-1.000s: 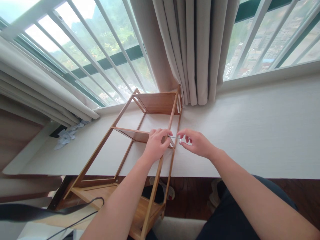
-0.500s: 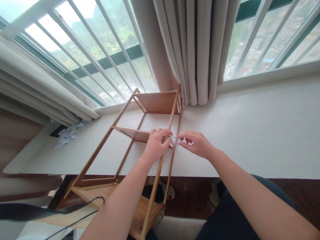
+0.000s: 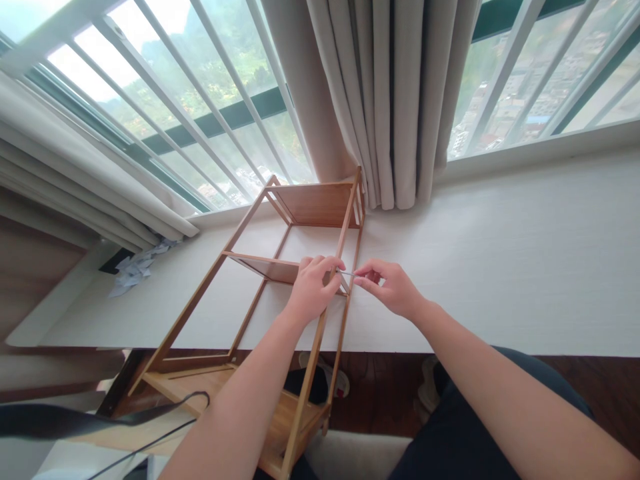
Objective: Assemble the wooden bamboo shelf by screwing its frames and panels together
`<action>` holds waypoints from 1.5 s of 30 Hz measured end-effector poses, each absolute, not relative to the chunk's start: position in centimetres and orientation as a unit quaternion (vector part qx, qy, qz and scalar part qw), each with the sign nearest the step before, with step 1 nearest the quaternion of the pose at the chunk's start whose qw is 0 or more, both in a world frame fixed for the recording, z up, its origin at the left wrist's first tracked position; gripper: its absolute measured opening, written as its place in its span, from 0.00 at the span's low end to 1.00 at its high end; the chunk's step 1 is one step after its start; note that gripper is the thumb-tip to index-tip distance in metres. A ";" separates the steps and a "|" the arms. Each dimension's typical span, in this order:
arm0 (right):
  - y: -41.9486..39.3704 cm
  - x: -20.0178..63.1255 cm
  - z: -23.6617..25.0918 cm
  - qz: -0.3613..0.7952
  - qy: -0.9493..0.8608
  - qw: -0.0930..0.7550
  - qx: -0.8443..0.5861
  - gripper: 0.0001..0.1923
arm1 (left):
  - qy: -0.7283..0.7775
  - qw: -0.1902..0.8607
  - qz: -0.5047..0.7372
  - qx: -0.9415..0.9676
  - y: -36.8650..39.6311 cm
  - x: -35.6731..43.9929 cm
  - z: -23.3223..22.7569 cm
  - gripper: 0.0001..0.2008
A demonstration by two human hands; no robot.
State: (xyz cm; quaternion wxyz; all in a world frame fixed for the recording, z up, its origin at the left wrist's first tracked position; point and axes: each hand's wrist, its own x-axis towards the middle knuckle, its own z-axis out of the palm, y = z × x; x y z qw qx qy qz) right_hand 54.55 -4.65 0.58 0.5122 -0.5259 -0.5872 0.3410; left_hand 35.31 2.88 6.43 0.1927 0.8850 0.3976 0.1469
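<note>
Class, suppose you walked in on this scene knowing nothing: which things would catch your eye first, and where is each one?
A tall bamboo shelf rack with slim rails lies tipped across the white windowsill counter, its top against the beige curtain. At mid-frame the left hand grips a rail at the middle shelf, while the right hand pinches a thin silver metal tool against that rail.

Light: daylight through the windows (image 3: 165, 100); bright, soft
Glare: sky blown out at upper left
Shadows: faint on the white sill (image 3: 500, 267); floor dim
Distortion: wide-angle bending of bars at edges
Focus: sharp centre
</note>
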 end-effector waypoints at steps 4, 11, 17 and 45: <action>-4.6 54.3 0.7 0.398 -0.542 0.521 -0.526 0.16 | 0.398 0.193 0.143 0.885 2.9 35.3 6.4 0.10; -3.9 53.6 0.4 0.539 -0.408 0.564 -0.473 0.14 | 0.397 0.200 0.146 0.884 2.9 35.4 6.5 0.10; -3.6 52.9 0.5 0.664 -0.279 0.563 -0.405 0.12 | 0.394 0.193 0.146 0.886 2.9 35.3 6.4 0.11; -4.5 55.0 0.2 0.201 -0.632 0.472 -0.580 0.10 | 0.400 0.204 0.151 0.881 2.9 35.2 6.2 0.10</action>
